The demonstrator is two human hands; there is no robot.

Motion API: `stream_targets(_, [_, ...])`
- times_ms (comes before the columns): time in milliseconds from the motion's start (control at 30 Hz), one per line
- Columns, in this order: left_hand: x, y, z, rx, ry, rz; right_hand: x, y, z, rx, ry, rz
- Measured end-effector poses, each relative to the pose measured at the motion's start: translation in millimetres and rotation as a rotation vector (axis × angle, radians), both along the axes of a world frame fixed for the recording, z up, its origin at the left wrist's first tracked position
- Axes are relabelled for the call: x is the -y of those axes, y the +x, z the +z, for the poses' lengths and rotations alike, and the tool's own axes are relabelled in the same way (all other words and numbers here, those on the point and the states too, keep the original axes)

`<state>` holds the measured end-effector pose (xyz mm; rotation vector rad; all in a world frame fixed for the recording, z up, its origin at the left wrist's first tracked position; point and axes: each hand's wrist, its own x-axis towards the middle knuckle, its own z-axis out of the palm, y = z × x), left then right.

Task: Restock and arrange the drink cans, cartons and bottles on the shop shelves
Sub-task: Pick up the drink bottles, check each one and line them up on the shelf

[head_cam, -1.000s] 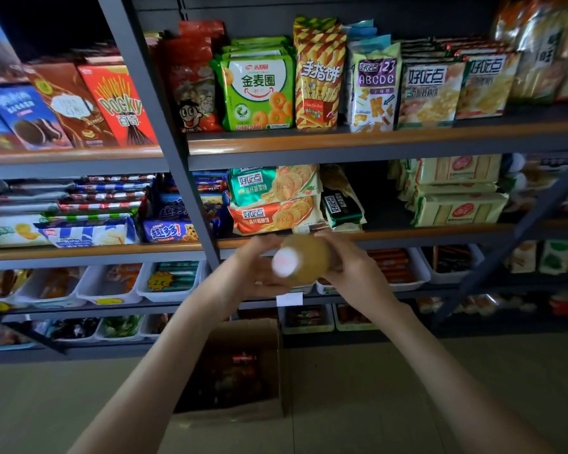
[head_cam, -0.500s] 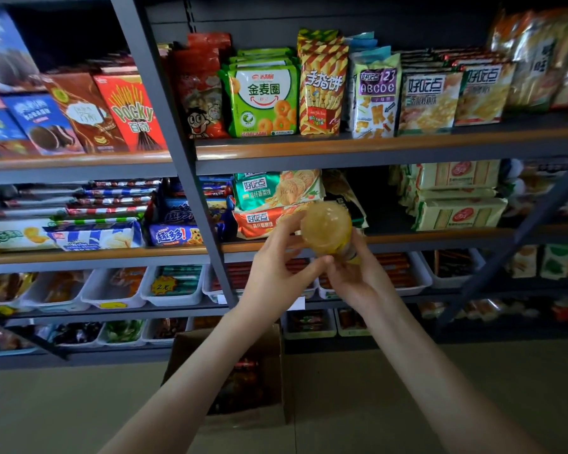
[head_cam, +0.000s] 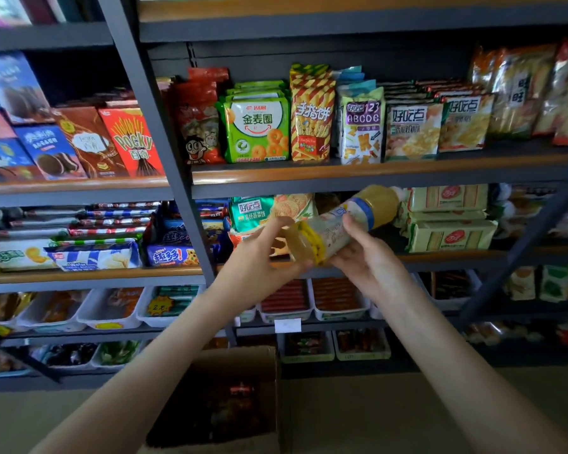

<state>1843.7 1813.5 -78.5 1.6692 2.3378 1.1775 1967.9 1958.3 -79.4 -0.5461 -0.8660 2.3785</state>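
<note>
Two grips share a single bottle (head_cam: pixel 325 235) of pale yellow drink, held in the air in front of the middle shelf (head_cam: pixel 456 257) and touching no board. It is tipped far over, almost on its side, with the base low and to the left and the neck end up and to the right, near the stacked green biscuit packs (head_cam: pixel 450 237). The left grip (head_cam: pixel 259 260) is curled round the base end, thumb below and fingertips above. The right grip (head_cam: pixel 368 260) cradles the body from underneath with its thumb laid over the label. Holding both ends like this probably lets the person turn the bottle and read or face the label before choosing a spot; one grip alone would make such a tilt harder to control.

A cardboard box (head_cam: pixel 236 355) sits open on the floor directly below the arms, likely the stock supply, though its contents are too dark to name. Every shelf in view carries snack packets and trays, and no row of drinks shows here, so the bottle's proper place seems to lie elsewhere. The bottle looks smooth and rounded, so a firm hold matters while it is tilted
</note>
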Motion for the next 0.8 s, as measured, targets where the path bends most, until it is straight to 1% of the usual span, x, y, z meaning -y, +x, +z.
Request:
stream_targets(67, [-3,-16,22,-0.073,0.009,0.017,-18,3,21,0.018,0.222,-0.037])
stream_targets(167, [-10,-41,66,-0.169,0.048,0.093,-43,4,69,-0.029,0.566,-0.116])
stream_targets(267, [-21,-65,112,-0.300,0.127,0.162,-63,-6,127,-0.064,0.983,-0.247])
stream_targets(333, [-30,-79,144,-0.407,0.190,0.203,-75,-22,164,-0.120,1.160,-0.350])
stream_targets(467, [-48,-102,204,-0.557,0.270,0.287,-83,-65,228,-0.193,1.409,-0.534])
stream_targets(533, [-59,-119,228,-0.639,0.295,0.299,-90,-91,247,-0.194,1.442,-0.565])
stream_targets(600, [-72,-141,248,-0.729,0.307,0.309,-97,-115,260,-0.140,1.477,-0.590])
stream_targets(733, [-97,-183,280,-0.800,0.330,0.352,-111,-158,280,0.001,1.590,-0.542])
stream_targets(800, [-110,-205,295,-0.832,0.313,0.378,-121,-181,293,0.118,1.652,-0.523])
